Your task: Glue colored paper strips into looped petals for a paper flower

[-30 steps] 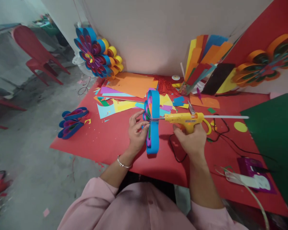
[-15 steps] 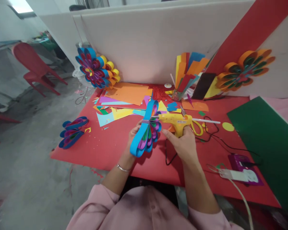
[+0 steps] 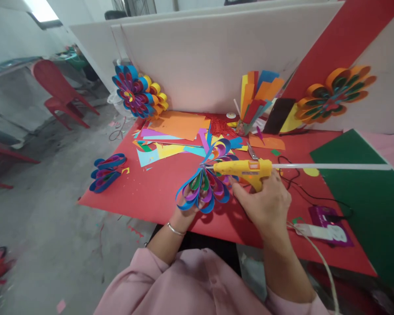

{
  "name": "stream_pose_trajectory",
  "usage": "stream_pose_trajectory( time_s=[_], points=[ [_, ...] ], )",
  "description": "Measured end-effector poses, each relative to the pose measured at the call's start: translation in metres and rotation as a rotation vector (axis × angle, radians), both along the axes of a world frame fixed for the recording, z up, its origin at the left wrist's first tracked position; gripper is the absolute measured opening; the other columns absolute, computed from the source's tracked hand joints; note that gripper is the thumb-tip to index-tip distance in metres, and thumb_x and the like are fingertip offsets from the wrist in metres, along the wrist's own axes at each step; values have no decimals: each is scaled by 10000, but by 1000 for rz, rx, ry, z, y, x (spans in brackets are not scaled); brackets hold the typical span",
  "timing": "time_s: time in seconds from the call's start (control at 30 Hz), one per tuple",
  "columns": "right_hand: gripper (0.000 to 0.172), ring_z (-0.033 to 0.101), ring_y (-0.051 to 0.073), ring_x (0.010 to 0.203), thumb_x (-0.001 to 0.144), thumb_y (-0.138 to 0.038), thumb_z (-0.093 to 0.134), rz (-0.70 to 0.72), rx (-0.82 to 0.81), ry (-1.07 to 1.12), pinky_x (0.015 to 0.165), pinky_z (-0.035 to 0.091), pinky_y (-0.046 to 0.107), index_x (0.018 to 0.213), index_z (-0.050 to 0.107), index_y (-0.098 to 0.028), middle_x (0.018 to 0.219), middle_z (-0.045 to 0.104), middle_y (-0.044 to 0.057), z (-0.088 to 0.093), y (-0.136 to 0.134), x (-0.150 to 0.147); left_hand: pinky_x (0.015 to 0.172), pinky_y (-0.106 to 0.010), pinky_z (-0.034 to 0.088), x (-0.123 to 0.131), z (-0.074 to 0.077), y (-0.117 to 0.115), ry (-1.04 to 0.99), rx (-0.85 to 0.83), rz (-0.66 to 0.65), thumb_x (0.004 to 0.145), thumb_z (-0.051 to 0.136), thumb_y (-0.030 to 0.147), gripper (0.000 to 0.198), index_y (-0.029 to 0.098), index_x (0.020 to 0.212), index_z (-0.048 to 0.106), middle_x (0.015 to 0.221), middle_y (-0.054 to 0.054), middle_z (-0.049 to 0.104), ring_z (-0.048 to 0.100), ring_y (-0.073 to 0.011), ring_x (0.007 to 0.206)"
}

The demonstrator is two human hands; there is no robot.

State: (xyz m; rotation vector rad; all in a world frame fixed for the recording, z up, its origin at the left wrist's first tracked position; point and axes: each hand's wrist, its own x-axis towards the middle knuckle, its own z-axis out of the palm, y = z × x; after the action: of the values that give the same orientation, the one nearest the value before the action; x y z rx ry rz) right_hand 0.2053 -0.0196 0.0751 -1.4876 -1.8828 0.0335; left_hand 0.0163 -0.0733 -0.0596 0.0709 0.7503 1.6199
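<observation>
My left hand (image 3: 191, 204) holds a paper flower (image 3: 213, 192) from below and behind, its fingers partly hidden by the loops. Blue loops form the outer layer, with purple, green and red ones nested inside. In my right hand (image 3: 271, 197) is a yellow glue gun (image 3: 243, 168), gripped by its handle. Its nozzle points left and meets the pinched centre of the flower, where the loops come together. A long white glue stick (image 3: 331, 166) sticks out of the gun's back end. On the left of the table lies a smaller blue loop piece (image 3: 107, 173).
Coloured paper sheets (image 3: 180, 124) and scraps lie at the back of the red table (image 3: 144, 188). Scissors (image 3: 252, 151) rest behind the gun. A cup of paper strips (image 3: 254, 100), finished flowers (image 3: 134, 92), a power strip (image 3: 325, 232), cords and a green board (image 3: 364, 192) stand around.
My left hand has turned the flower so its loops face me edge-on. The glue gun has swung level, its long glue stick now showing towards the right.
</observation>
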Motion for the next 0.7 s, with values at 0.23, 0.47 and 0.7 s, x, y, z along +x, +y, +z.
stream_pose_trajectory(
  time_s=[0.23,0.47,0.7],
  points=[
    [436,656,268,720,837,-626,663,-7,19,-107,592,343,334,920,645,-198,946,719,129,1,-2,2,872,-297,651,2,-11,4,-49,-12,-8,1014,584,327,235,228,1131,762,1041,-36,797,766,-160,893],
    [425,642,248,674,871,-599,646,9,84,-160,577,286,324,919,652,-176,897,721,124,5,-2,6,1039,-378,611,4,-11,9,-78,11,1,962,645,338,213,215,1093,761,1071,-51,802,739,-237,1178],
    [417,612,216,639,902,-574,626,23,117,-226,578,229,308,875,678,-161,813,689,101,5,-3,14,1198,-395,513,5,-15,8,-105,31,-36,977,614,393,313,204,1196,733,1225,-64,778,626,-256,1390]
  ],
)
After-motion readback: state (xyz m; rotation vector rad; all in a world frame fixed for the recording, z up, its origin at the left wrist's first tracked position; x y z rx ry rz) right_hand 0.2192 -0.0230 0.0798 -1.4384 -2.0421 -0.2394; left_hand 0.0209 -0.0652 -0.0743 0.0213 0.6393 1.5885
